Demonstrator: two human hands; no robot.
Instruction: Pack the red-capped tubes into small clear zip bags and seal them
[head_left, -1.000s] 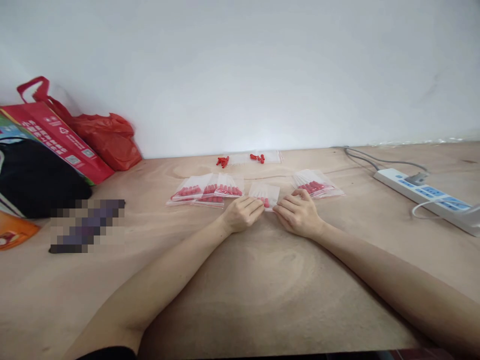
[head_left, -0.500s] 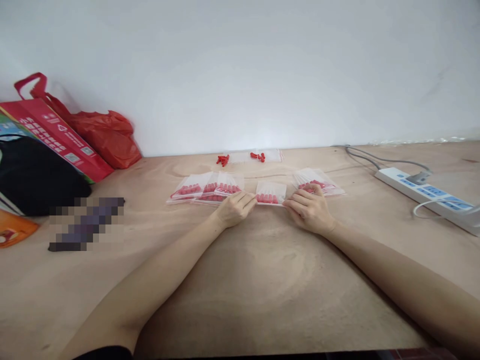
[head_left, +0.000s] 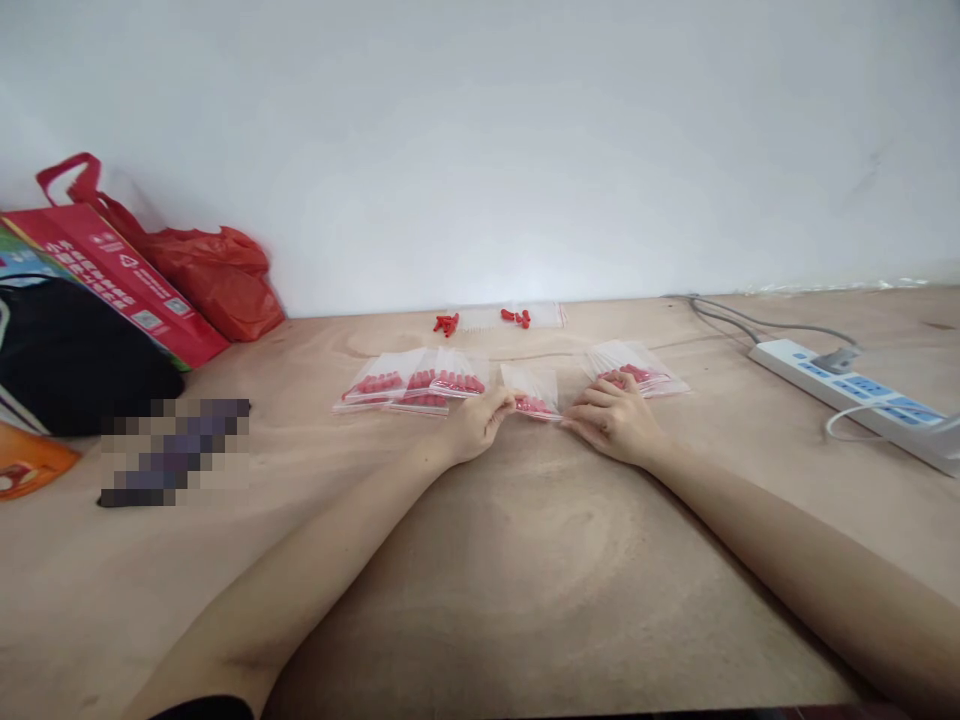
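Note:
A small clear plastic bag (head_left: 534, 392) with red pieces in it lies between my hands. My left hand (head_left: 480, 422) pinches its near left edge, and my right hand (head_left: 611, 415) has its fingers closed on the near right corner. Left of it, overlapping clear bags (head_left: 420, 380) hold rows of red pieces. More filled bags (head_left: 637, 368) lie just beyond my right hand, which partly hides them. Farther back, a flat clear bag (head_left: 480, 318) lies by the wall, with loose red pieces (head_left: 447, 324) at its left and others (head_left: 516, 317) on it.
On the right of the wooden table (head_left: 555, 560) is a white power strip (head_left: 847, 390) with cables. At the left stand a red printed bag (head_left: 124, 270), a red plastic bag (head_left: 225, 280) and a black bag (head_left: 82, 360). A blurred-out dark object (head_left: 176, 455) lies before them.
The small bag between my hands has shifted slightly left and tilted, its right corner nearer me. My left hand has turned and moved a little toward me; the right has barely moved.

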